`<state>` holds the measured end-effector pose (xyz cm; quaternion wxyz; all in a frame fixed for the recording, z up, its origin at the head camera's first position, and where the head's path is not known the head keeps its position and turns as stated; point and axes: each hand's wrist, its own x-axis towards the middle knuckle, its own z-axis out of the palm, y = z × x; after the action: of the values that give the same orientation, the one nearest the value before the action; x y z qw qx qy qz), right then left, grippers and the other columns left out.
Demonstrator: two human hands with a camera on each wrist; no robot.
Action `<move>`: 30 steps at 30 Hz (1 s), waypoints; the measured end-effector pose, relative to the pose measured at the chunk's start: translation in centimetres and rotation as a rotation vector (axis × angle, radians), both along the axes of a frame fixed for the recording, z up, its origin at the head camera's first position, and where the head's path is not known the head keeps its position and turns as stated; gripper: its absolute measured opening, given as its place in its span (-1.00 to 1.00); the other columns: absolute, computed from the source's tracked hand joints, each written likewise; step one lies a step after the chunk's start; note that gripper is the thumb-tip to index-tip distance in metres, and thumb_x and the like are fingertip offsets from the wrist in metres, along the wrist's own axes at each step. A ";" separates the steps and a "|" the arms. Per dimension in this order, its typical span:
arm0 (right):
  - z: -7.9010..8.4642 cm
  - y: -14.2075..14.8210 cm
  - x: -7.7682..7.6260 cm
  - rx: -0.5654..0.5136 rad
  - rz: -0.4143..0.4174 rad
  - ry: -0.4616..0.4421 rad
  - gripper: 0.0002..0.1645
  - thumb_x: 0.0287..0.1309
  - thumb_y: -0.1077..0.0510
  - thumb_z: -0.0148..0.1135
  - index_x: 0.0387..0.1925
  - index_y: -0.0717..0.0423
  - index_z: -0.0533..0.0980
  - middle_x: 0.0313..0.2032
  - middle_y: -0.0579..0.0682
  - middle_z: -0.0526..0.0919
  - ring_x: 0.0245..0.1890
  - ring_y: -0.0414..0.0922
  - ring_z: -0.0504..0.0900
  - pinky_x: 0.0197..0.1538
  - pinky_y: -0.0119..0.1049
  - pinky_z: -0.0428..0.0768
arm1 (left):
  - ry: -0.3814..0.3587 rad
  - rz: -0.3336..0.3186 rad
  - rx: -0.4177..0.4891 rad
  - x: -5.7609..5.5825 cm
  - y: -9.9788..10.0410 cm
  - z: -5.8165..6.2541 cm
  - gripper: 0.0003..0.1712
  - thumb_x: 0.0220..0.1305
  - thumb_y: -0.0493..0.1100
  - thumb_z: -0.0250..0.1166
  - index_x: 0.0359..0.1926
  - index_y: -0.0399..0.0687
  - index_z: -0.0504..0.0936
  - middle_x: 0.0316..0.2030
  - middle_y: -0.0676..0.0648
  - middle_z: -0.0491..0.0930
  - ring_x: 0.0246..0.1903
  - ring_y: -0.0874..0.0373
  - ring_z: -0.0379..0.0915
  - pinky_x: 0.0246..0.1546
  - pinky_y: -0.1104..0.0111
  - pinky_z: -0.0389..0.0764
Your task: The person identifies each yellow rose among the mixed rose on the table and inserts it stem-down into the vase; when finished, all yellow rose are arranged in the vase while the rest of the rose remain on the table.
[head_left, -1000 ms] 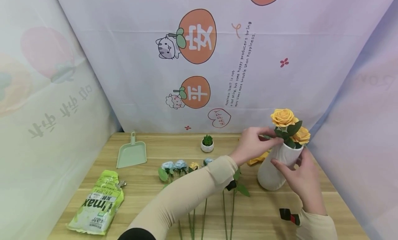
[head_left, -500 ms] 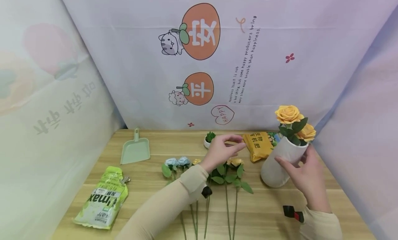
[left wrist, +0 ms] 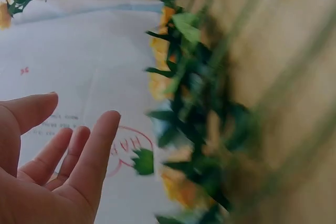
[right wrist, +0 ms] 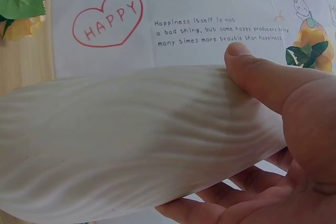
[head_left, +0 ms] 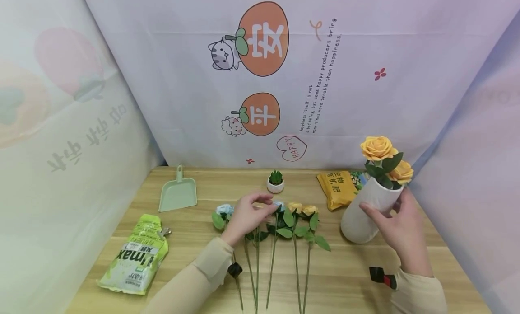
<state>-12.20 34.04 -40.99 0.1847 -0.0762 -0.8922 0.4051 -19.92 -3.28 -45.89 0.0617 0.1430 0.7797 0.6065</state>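
Observation:
My right hand (head_left: 400, 223) grips a white vase (head_left: 367, 210) near its top, thumb on the front and fingers behind. The vase leans to the right, and its rippled side (right wrist: 115, 140) fills the right wrist view. Two yellow roses (head_left: 378, 148) with dark green leaves stand in its mouth. Over the row of loose flowers, my left hand (head_left: 248, 217) hovers with fingers apart and nothing between them, as the left wrist view (left wrist: 58, 166) shows. Among those stems lie blue roses (head_left: 224, 209) and yellow roses (head_left: 309, 210), heads toward the back; the hand covers part of them.
A yellow packet (head_left: 339, 189) lies behind the vase. At the back stands a small potted succulent (head_left: 276, 182). On the left are a green dustpan (head_left: 178, 194) and a green-and-white bag (head_left: 136, 255) with a metal clip. Printed cloth walls enclose the wooden table (head_left: 345, 278).
My left hand has left the roses in the vase and moved left, over the loose flowers. The right hand still holds the tilted vase. The yellow packet and more loose flowers are uncovered.

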 end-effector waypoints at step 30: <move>-0.1 0.1 0.0 -0.002 0.006 0.007 0.19 0.24 -0.16 0.61 0.65 0.13 0.13 0.40 0.39 0.42 0.28 0.49 0.52 -0.23 -0.72 0.48 | 0.122 -0.082 -0.496 4.8 -4.1 -5.5 -0.77 0.19 -0.11 0.65 -0.17 -0.03 0.81 -0.45 0.24 0.63 -0.43 0.37 0.53 -0.33 0.40 0.62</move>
<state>-12.21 34.10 -41.13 0.1863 -0.0721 -0.8914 0.4068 -15.15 -7.39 -51.36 0.0722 0.1913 0.9005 0.3837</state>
